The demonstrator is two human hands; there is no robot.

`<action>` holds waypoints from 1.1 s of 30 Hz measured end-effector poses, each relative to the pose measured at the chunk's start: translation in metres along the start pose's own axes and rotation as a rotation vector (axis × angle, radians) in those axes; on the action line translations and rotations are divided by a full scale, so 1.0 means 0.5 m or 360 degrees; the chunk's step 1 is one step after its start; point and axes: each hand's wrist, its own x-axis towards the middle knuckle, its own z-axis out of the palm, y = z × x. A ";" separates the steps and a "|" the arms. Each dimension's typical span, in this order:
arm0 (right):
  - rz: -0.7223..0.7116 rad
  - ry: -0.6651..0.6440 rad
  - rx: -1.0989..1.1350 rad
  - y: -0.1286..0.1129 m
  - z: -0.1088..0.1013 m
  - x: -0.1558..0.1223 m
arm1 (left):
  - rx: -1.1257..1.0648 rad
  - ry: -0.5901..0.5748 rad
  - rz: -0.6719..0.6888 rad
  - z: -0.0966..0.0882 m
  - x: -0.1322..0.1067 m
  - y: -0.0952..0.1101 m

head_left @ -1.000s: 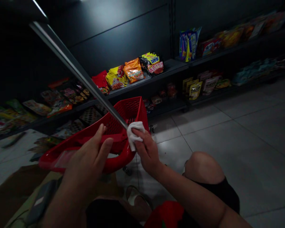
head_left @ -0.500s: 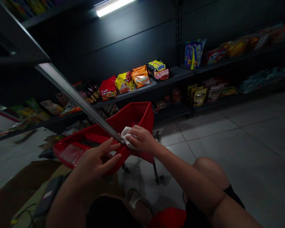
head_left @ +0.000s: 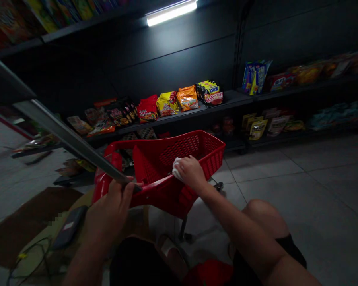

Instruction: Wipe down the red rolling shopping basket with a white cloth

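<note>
A red plastic shopping basket on wheels stands tilted in front of me on the tiled floor. A long grey metal handle bar runs from it up to the upper left. My left hand is closed around the lower end of that bar, near the basket's rim. My right hand presses a crumpled white cloth against the basket's near rim, fingers closed on it. My bare knee shows at the lower right.
Dark shelves with colourful snack bags line the wall behind the basket. A flat cardboard sheet lies on the floor at the left, with a dark phone-like device and a cable on it. Grey floor tiles spread to the right.
The basket has swung round to the right and more upright. My right hand moved with the cloth from the bar's base onto the rim. My left hand closed on the bar.
</note>
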 end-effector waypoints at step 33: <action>-0.0412 0.0187 -0.0059 0.026 0.036 -0.085 | -0.0176 0.0263 -0.0272 0.096 0.063 -0.032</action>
